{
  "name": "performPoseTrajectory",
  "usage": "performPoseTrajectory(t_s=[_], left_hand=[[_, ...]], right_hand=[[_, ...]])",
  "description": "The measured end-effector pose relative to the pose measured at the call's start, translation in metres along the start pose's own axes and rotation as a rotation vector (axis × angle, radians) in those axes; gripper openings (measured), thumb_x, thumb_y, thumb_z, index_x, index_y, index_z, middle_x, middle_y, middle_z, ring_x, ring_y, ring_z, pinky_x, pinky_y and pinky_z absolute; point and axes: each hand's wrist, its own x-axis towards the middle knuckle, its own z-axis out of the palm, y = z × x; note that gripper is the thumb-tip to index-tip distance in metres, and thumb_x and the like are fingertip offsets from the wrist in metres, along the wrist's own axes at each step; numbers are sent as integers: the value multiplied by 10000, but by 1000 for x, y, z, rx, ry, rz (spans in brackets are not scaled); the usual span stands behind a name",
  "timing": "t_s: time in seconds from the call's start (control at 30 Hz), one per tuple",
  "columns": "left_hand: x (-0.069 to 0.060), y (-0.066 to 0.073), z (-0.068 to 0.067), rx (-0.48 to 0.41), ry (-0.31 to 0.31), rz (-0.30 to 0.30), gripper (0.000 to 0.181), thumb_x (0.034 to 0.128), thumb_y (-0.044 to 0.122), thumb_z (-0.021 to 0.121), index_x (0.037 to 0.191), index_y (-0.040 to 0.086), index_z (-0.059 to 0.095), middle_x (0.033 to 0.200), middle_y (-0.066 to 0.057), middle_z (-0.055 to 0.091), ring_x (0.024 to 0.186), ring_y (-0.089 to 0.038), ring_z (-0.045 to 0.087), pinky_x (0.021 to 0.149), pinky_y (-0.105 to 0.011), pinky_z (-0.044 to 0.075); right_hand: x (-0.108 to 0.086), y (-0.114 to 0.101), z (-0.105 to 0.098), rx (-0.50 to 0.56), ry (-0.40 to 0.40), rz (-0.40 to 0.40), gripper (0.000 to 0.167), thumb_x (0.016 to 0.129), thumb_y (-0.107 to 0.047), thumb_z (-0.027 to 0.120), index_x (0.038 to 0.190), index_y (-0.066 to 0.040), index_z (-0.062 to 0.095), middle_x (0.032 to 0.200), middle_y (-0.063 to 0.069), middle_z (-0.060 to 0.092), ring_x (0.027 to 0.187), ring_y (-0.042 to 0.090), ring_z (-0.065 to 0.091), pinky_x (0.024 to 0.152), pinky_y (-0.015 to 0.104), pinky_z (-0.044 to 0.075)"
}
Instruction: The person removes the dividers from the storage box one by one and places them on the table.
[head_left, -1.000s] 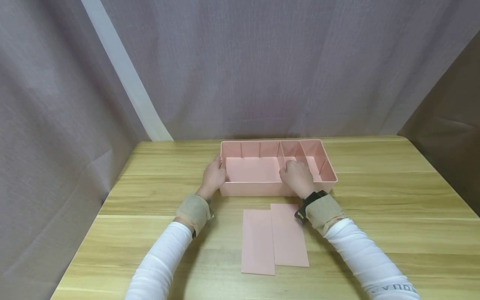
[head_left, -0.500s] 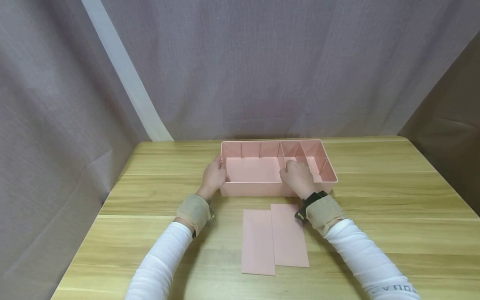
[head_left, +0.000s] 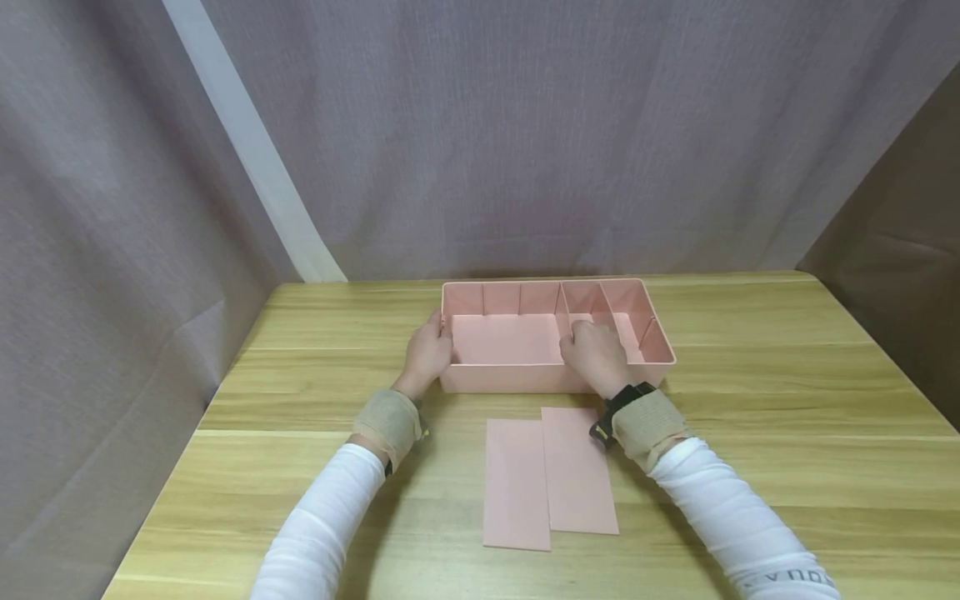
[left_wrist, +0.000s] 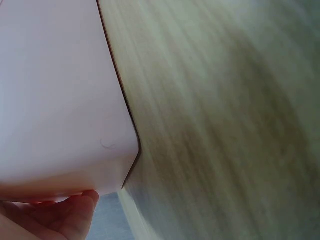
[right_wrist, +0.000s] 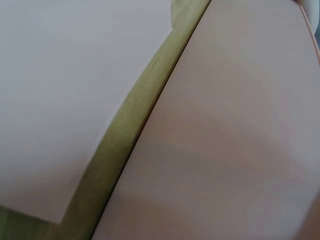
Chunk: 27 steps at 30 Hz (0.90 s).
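Observation:
A pink box (head_left: 510,379) with compartments stands toward the back of the table. My left hand (head_left: 429,350) grips its left end wall; in the left wrist view the fingers (left_wrist: 75,215) lie against the outside of that wall. My right hand (head_left: 597,354) reaches over the front wall and pinches the left divider (head_left: 562,308), its fingertips partly hidden inside. A second divider (head_left: 606,304) stands farther right. Two flat pink panels, a left one (head_left: 516,483) and a right one (head_left: 579,471), lie side by side in front of the box.
The wooden table (head_left: 787,400) reaches out on both sides of the box. Behind its back edge hangs a grey curtain (head_left: 487,150) with a pale strip (head_left: 247,142) at the left. A short upright rib (head_left: 647,330) shows in the right compartment.

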Motion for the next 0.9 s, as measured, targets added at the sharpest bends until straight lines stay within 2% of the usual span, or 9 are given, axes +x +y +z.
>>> performPoseTrajectory(t_s=[0.33,0.37,0.47,0.57,0.6,0.9], left_hand=[[2,0,1,4,4,-14,399,942,201,335,1325,103,394,1191,-165,557,1094,-343,508,923,-451,393],[6,-6,5,14,16,0,400,943,228,337,1321,113,400,1182,-163,563,1079,-343,517,904,-447,406],[7,-6,5,25,14,-2,394,943,220,332,1318,118,402,1182,-161,563,1072,-339,522,896,-446,409],[6,-5,5,11,12,-1,395,944,221,335,1319,114,400,1174,-160,569,1052,-330,536,890,-442,415],[2,1,1,-2,-2,-15,395,942,191,333,1322,102,394,1181,-163,564,1064,-327,531,908,-444,406],[0,2,-1,10,-2,0,401,941,194,332,1323,83,387,1185,-162,560,1063,-322,532,895,-447,416]], right_hand=[[0,1,0,15,14,-11,248,852,-137,387,645,-45,487,576,39,390,521,181,403,439,269,276],[0,1,0,17,15,-11,247,852,-137,388,647,-44,488,576,40,390,520,181,403,439,269,276],[0,1,0,20,17,-11,243,853,-136,394,653,-42,494,577,41,392,520,182,403,443,268,279],[1,1,0,21,27,-14,240,852,-135,405,649,-43,492,576,41,392,520,185,401,445,269,276],[1,1,0,20,31,-15,239,852,-135,410,647,-44,490,575,41,392,519,186,400,445,270,275],[0,0,-1,22,44,-20,233,855,-135,425,653,-41,493,571,43,394,517,186,399,451,267,272]])
